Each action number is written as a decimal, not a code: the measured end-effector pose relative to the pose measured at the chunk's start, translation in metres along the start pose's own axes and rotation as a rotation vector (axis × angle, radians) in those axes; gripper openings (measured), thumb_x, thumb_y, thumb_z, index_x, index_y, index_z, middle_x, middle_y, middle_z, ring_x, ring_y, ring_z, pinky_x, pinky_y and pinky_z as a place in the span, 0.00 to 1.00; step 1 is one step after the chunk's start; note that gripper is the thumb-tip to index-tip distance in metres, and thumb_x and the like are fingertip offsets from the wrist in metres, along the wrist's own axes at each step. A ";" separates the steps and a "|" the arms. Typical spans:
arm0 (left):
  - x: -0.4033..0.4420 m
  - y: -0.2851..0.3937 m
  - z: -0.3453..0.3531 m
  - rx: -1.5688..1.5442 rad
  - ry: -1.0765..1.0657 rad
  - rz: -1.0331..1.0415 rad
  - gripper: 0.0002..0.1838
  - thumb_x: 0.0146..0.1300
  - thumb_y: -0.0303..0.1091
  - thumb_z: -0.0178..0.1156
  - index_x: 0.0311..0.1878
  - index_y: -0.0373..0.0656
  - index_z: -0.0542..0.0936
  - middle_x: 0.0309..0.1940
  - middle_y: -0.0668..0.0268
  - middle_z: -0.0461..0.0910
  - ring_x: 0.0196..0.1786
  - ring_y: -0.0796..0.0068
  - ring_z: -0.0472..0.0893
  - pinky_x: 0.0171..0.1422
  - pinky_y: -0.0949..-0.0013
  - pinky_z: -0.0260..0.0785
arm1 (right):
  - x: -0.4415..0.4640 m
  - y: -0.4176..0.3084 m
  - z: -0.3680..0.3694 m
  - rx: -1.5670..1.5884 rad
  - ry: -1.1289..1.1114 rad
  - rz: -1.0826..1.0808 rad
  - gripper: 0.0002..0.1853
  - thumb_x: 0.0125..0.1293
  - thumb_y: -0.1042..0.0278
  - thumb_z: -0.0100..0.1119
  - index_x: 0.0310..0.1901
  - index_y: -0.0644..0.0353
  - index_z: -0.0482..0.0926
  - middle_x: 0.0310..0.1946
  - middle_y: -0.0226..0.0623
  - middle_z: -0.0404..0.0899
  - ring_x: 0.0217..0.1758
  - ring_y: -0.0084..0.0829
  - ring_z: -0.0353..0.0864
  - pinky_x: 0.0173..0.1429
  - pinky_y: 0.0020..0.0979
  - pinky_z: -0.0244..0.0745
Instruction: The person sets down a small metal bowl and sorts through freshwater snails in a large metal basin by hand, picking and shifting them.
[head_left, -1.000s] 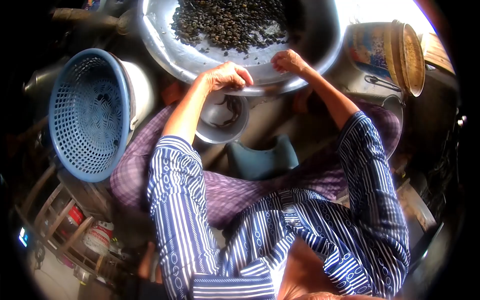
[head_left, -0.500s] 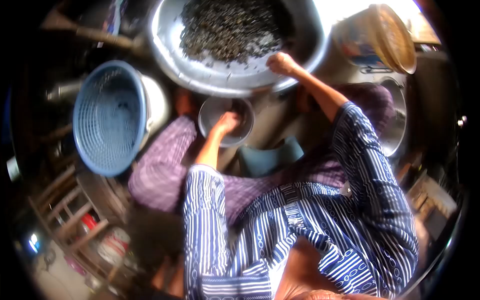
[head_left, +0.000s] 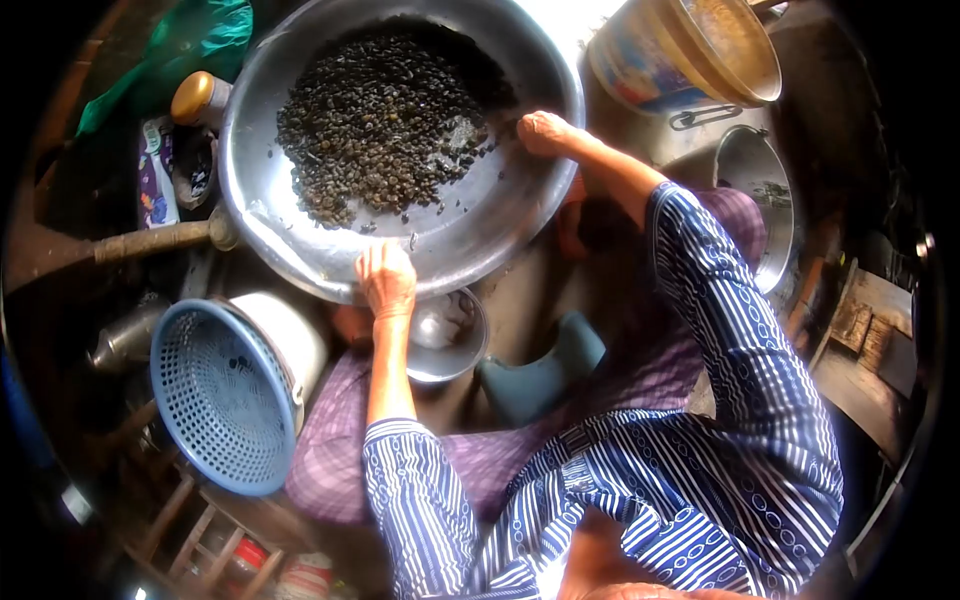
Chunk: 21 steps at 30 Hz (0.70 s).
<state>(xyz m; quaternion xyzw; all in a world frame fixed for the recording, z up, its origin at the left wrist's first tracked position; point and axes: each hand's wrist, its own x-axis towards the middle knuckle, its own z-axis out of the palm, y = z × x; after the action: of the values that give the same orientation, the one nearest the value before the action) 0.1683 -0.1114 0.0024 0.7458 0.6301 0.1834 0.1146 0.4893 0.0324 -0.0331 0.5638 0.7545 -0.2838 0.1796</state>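
A wide metal basin [head_left: 300,262] holds a heap of small dark snail-like shells [head_left: 385,120]. My left hand [head_left: 387,280] is over the basin's near rim, its fingers bent and held together. A few loose shells lie just beyond its fingertips. My right hand [head_left: 545,133] is closed in a fist inside the basin's right side, apart from the heap. Whatever either hand holds, if anything, is hidden. Below the rim, between my legs, stands a small metal bowl [head_left: 440,365] with something pale and shiny inside.
A blue perforated basket [head_left: 222,400] leans by a white bucket [head_left: 285,330] on the left. A wooden-handled tool [head_left: 150,242] and a yellow-capped jar [head_left: 195,98] lie beyond. On the right are a yellowish bucket [head_left: 640,60] and a metal pot [head_left: 772,215]. A blue-grey stool [head_left: 540,375] is below me.
My left hand has come up out of the small bowl to the big basin's near rim. My right hand stays in the basin, still closed. The view has shifted.
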 end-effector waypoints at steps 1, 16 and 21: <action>-0.007 -0.015 0.007 0.000 -0.025 -0.057 0.06 0.51 0.28 0.52 0.33 0.42 0.76 0.32 0.62 0.76 0.38 0.63 0.74 0.46 0.61 0.63 | 0.014 0.009 0.009 -0.012 0.107 -0.070 0.07 0.47 0.73 0.48 0.23 0.62 0.77 0.25 0.47 0.77 0.33 0.43 0.78 0.38 0.39 0.72; -0.013 -0.024 0.013 0.056 -0.164 -0.312 0.03 0.50 0.28 0.52 0.28 0.43 0.75 0.28 0.63 0.77 0.34 0.63 0.75 0.40 0.63 0.65 | 0.058 -0.027 0.058 0.150 0.185 0.189 0.16 0.49 0.77 0.47 0.43 0.61 0.67 0.43 0.53 0.67 0.45 0.51 0.71 0.49 0.44 0.69; -0.010 -0.025 0.006 0.047 -0.161 -0.322 0.02 0.49 0.28 0.53 0.27 0.43 0.75 0.26 0.63 0.77 0.33 0.63 0.75 0.39 0.62 0.66 | 0.039 -0.069 0.073 -0.043 0.133 0.003 0.14 0.51 0.76 0.46 0.42 0.67 0.66 0.40 0.52 0.67 0.44 0.46 0.73 0.47 0.40 0.72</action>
<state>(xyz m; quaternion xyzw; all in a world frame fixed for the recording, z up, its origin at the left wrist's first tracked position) 0.1469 -0.1160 -0.0145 0.6501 0.7343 0.0875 0.1750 0.4083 0.0021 -0.0970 0.5785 0.7700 -0.2290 0.1415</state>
